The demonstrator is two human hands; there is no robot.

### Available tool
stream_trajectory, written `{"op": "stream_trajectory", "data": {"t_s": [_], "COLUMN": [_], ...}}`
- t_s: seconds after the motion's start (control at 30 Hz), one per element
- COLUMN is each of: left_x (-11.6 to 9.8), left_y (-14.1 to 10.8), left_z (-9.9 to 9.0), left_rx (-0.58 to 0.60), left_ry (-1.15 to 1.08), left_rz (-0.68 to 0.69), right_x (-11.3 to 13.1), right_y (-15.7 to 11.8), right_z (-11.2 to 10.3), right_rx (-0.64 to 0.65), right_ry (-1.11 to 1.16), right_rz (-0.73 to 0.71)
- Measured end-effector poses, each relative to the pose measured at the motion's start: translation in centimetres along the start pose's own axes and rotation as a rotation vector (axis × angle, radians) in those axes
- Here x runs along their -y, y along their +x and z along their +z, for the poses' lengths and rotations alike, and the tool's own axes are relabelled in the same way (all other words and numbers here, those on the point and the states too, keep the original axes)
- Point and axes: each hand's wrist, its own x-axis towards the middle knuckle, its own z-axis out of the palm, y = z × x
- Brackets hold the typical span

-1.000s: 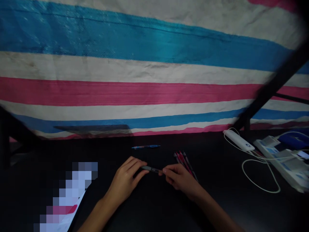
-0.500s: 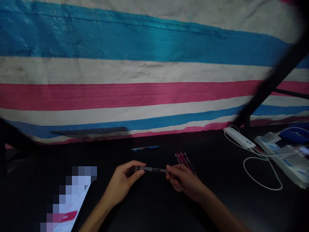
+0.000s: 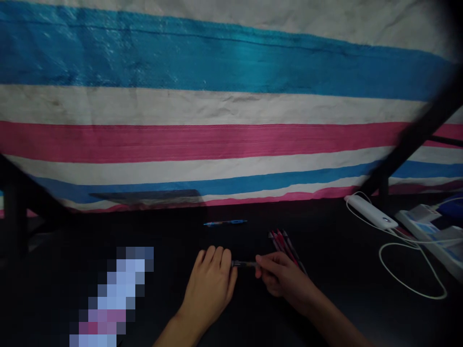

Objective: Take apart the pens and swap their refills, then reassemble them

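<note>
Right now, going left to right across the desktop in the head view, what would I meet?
Pixelated bright patch → left hand → dark pen → right hand → white oblong device → white power strip.

Striped tarp (image 3: 217,142) behind dark table (image 3: 170,236); at right, white device (image 3: 371,212), looped white cable (image 3: 380,253), power strip (image 3: 430,243), blue item (image 3: 452,206)

A slim dark pen (image 3: 244,264) runs left to right between the left hand (image 3: 210,282) and right hand (image 3: 284,275), gripped at both ends; a blue pen (image 3: 225,223) lies on the worktop (image 3: 173,236) beyond.
</note>
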Motion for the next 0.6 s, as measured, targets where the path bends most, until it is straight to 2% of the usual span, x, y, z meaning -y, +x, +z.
{"op": "stream_trajectory", "data": {"t_s": [0.13, 0.2, 0.37, 0.43, 0.6], "left_x": [0.4, 0.6, 0.7, 0.8, 1.5], "left_y": [-0.1, -0.1, 0.1, 0.1, 0.0], "left_z": [0.7, 0.8, 0.6, 0.4, -0.1], "left_rx": [0.066, 0.099, 0.197, 0.223, 0.251], "left_ry": [-0.037, -0.042, -0.062, -0.067, -0.139], "left_rz": [0.034, 0.022, -0.027, -0.048, -0.074], "right_x": [-0.2, -0.3, 0.1, 0.4, 0.8], "right_y": [0.1, 0.2, 0.0, -0.3, -0.5], "right_z": [0.1, 0.1, 0.4, 0.6, 0.5], "right_rx": [0.009, -0.027, -0.183, -0.195, -0.116], "right_ry": [-0.063, -0.195, -0.749, -0.855, -0.979], "right_rz": [0.027, -0.007, -0.382, -0.503, -0.734]}}
